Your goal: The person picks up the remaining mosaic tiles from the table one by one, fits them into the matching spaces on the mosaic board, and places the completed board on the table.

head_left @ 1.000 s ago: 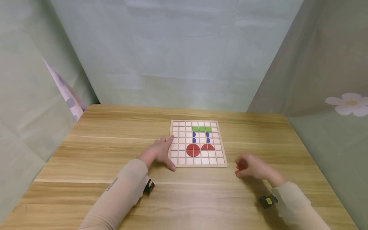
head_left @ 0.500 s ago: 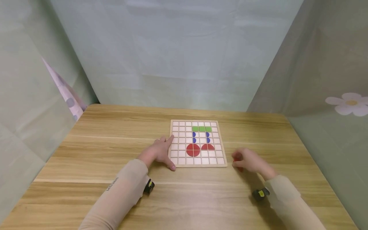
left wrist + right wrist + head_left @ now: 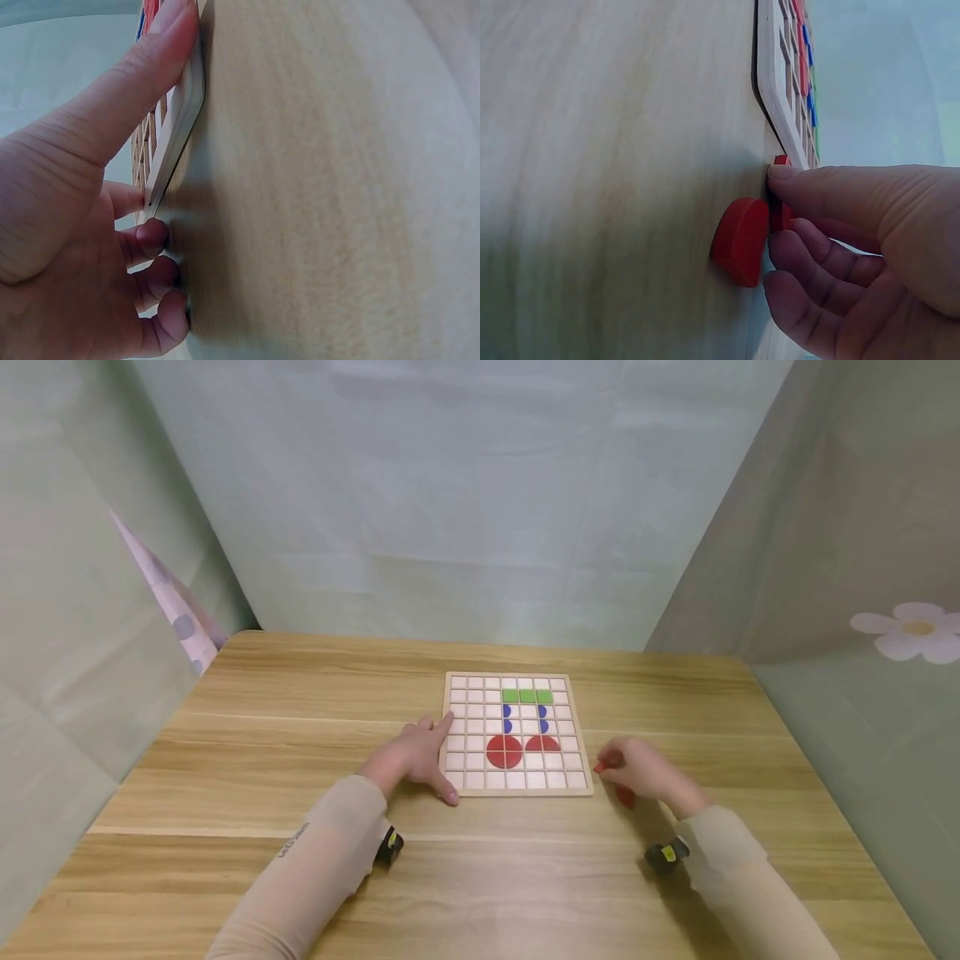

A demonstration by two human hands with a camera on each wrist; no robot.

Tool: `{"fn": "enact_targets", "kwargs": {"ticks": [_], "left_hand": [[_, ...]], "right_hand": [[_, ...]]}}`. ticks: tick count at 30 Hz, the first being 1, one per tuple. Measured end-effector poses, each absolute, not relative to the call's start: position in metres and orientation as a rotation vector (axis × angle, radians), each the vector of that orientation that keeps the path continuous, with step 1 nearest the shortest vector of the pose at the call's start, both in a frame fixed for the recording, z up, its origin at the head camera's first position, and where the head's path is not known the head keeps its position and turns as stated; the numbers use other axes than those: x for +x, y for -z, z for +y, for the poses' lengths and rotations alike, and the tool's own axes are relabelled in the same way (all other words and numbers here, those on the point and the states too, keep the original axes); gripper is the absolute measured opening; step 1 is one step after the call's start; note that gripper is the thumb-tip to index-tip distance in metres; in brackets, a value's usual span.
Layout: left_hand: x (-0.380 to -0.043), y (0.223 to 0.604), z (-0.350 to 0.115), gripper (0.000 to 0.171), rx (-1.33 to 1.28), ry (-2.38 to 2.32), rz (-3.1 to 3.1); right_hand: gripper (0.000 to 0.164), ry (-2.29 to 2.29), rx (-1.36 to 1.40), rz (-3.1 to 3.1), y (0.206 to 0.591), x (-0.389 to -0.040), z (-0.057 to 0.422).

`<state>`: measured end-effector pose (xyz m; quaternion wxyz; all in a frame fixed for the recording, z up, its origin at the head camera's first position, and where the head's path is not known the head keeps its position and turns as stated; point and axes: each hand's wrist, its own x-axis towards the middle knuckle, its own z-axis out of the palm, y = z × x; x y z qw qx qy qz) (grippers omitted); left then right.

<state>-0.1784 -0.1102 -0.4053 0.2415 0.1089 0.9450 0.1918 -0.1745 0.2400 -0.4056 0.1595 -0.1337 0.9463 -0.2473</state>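
A square grid board [image 3: 525, 792] lies on the table with colored pieces in its cells: a row of green squares [image 3: 527, 697], blue half-discs [image 3: 507, 726], a full red circle [image 3: 495, 744] and a red half circle [image 3: 542, 744]. My left hand [image 3: 408, 756] is spread along the board's left edge, thumb [image 3: 131, 90] over the near corner. Just right of the board, my right hand [image 3: 647, 774] pinches a red piece [image 3: 780, 214] between thumb and fingertips. Another red piece [image 3: 741, 244], shaped like a quarter circle, lies on the table beneath that hand.
The wooden table [image 3: 480, 877] extends around the board on all sides. Pale cloth [image 3: 465, 527] hangs behind and on both sides, and a white flower print [image 3: 917, 628] shows at right. Each wrist wears a small black camera [image 3: 387, 847].
My right hand has moved left and slightly away from me, toward the board. One red piece now lies behind on the table; the other is in the fingertips. The left hand has stayed still.
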Motion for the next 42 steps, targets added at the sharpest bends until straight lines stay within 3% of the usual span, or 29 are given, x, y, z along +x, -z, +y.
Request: {"fn": "enact_targets", "kwargs": {"ticks": [28,42], "left_hand": [[-0.181,0.404,-0.111,0.138,0.300,-0.559,2.560],[-0.180,0.401,-0.112,0.138,0.296,-0.549,2.556]], "right_hand": [[0.008,0.752,-0.349,2.750,0.407,-0.175,0.238],[0.013,0.791,-0.257,2.771,0.403,-0.175,0.224]]}}
